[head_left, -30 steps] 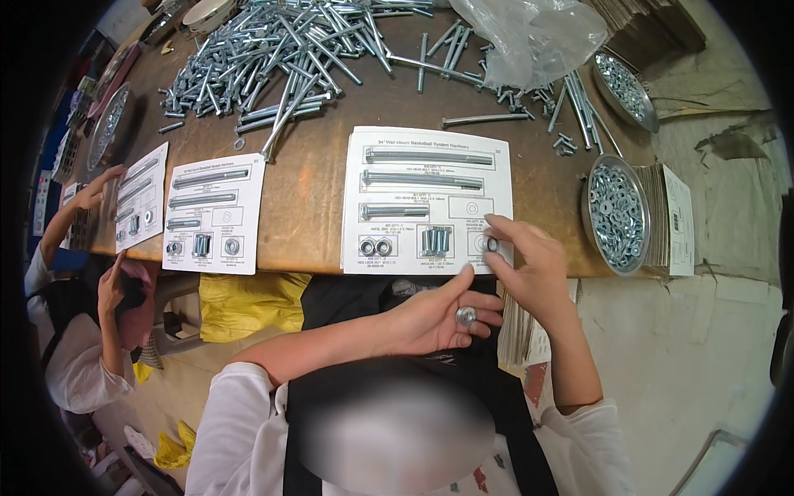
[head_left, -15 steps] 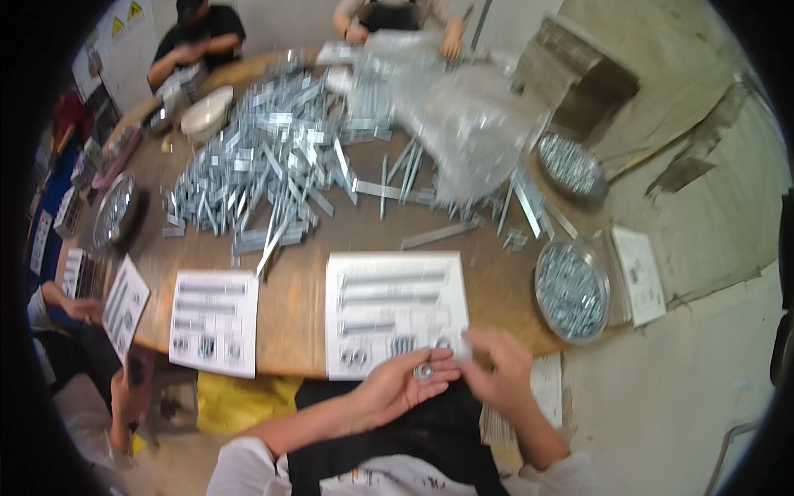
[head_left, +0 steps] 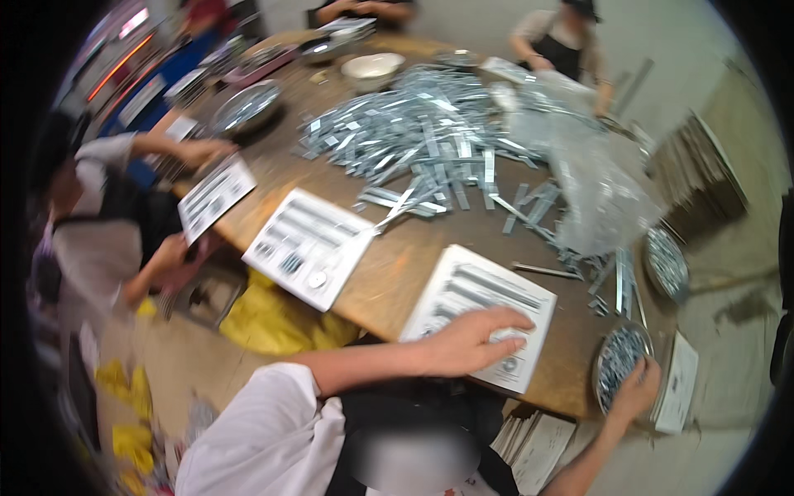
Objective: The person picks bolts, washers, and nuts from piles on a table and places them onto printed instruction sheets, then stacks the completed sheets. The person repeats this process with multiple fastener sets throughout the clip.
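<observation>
My left hand (head_left: 473, 341) is held palm down over the lower part of a printed white card (head_left: 517, 289) on a stack at the table's front edge. Its fingers and thumb stretch to the right with a gap between them, and no part shows in them. Over to the right, my right hand (head_left: 637, 392) reaches into a round metal bowl full of small shiny metal parts (head_left: 616, 364). Its fingertips are at the parts, blurred and partly hidden, so whether they grip any cannot be made out.
A heap of flat metal strips (head_left: 413, 124) covers the middle of the table. Clear plastic sheeting (head_left: 600, 190) lies right of it. Another bowl of parts (head_left: 666, 264) and stacked cardboard (head_left: 699, 178) stand at right. Another printed card (head_left: 310, 248) lies left; a co-worker (head_left: 107, 198) sits beyond.
The view has turned left. My left hand, palm up with a small round metal piece before, is now palm down over the card. My right hand has moved from beside it to the bowl.
</observation>
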Demonstrator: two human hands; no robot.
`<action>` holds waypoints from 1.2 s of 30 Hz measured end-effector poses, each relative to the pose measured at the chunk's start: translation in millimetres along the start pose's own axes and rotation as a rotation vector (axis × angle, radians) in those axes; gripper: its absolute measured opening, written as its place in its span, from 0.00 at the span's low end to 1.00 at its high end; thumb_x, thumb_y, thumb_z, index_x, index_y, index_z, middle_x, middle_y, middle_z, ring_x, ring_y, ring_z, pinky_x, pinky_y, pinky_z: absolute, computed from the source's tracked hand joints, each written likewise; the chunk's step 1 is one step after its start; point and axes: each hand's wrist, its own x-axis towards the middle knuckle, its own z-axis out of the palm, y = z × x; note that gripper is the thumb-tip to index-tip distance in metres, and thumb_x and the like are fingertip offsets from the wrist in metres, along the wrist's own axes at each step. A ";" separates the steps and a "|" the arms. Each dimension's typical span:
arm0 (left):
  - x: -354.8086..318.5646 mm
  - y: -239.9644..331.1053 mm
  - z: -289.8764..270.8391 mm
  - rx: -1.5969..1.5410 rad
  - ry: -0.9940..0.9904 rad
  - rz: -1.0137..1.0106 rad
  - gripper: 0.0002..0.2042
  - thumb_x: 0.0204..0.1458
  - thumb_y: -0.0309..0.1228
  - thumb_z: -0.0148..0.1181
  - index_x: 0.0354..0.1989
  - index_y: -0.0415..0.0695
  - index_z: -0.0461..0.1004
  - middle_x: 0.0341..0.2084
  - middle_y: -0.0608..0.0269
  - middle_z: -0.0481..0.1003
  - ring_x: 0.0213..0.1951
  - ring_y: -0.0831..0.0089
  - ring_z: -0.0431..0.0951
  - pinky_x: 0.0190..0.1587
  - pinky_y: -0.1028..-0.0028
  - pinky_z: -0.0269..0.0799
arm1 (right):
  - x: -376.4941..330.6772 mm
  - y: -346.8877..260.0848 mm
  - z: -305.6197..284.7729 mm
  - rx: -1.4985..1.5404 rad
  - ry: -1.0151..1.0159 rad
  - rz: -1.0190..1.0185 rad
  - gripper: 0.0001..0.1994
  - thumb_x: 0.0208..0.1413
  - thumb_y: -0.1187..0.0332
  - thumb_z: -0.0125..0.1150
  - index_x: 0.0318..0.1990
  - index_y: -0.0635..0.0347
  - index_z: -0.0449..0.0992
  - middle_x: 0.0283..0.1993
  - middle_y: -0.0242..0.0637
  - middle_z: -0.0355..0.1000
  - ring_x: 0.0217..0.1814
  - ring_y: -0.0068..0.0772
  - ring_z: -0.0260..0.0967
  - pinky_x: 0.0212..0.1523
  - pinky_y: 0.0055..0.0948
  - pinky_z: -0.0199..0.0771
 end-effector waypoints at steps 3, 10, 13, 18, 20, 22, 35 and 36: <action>-40.6 -26.1 -51.0 0.581 0.437 0.142 0.16 0.57 0.30 0.57 0.52 0.37 0.74 0.55 0.45 0.72 0.57 0.51 0.72 0.58 0.60 0.69 | -7.2 25.0 11.1 -0.093 0.066 -0.039 0.14 0.62 0.71 0.54 0.53 0.67 0.75 0.52 0.52 0.74 0.53 0.51 0.71 0.55 0.40 0.69; -83.1 -93.2 -118.8 1.476 0.642 -0.255 0.23 0.50 0.28 0.57 0.57 0.35 0.69 0.62 0.45 0.65 0.69 0.50 0.57 0.69 0.53 0.53 | -1.2 -92.8 37.0 0.424 -0.253 -0.175 0.10 0.59 0.77 0.56 0.46 0.69 0.76 0.44 0.47 0.76 0.46 0.45 0.74 0.51 0.34 0.71; -91.2 -112.4 -128.2 1.535 0.671 -0.311 0.23 0.51 0.28 0.55 0.57 0.35 0.69 0.63 0.44 0.64 0.69 0.50 0.57 0.69 0.52 0.53 | 2.2 -125.0 56.3 0.572 -0.327 -0.213 0.09 0.59 0.77 0.56 0.45 0.69 0.77 0.43 0.47 0.76 0.44 0.43 0.74 0.50 0.34 0.71; -93.0 -117.2 -133.3 1.512 0.663 -0.311 0.22 0.51 0.27 0.52 0.57 0.35 0.70 0.64 0.45 0.63 0.70 0.51 0.56 0.69 0.50 0.51 | 7.7 -143.7 78.6 0.609 -0.333 -0.156 0.07 0.58 0.77 0.57 0.41 0.69 0.77 0.40 0.44 0.77 0.41 0.40 0.75 0.47 0.32 0.72; -95.5 -120.7 -137.0 1.517 0.677 -0.331 0.22 0.51 0.26 0.52 0.57 0.35 0.70 0.65 0.45 0.63 0.70 0.52 0.55 0.70 0.50 0.50 | 9.8 -148.0 80.4 0.612 -0.334 -0.149 0.07 0.58 0.77 0.57 0.41 0.69 0.78 0.39 0.44 0.77 0.41 0.40 0.75 0.47 0.31 0.72; -100.1 -124.2 -147.5 1.499 0.723 -0.338 0.21 0.52 0.26 0.52 0.56 0.35 0.71 0.65 0.46 0.63 0.71 0.52 0.55 0.70 0.50 0.50 | 12.2 -150.2 80.2 0.624 -0.336 -0.137 0.07 0.58 0.77 0.57 0.41 0.70 0.78 0.39 0.44 0.77 0.41 0.40 0.75 0.47 0.31 0.72; -183.7 -138.3 -307.1 1.625 0.845 -0.523 0.16 0.51 0.23 0.52 0.48 0.36 0.74 0.63 0.46 0.65 0.69 0.52 0.58 0.69 0.51 0.52 | 1.8 -142.0 81.3 0.565 -0.400 -0.052 0.09 0.60 0.76 0.55 0.43 0.71 0.78 0.40 0.44 0.78 0.43 0.34 0.75 0.49 0.31 0.72; -195.2 -148.4 -325.7 1.634 0.868 -0.553 0.15 0.51 0.23 0.51 0.47 0.36 0.74 0.62 0.45 0.66 0.67 0.50 0.60 0.68 0.51 0.54 | -1.1 -144.2 82.6 0.552 -0.386 -0.037 0.08 0.59 0.77 0.56 0.42 0.71 0.78 0.39 0.45 0.78 0.42 0.35 0.75 0.48 0.31 0.73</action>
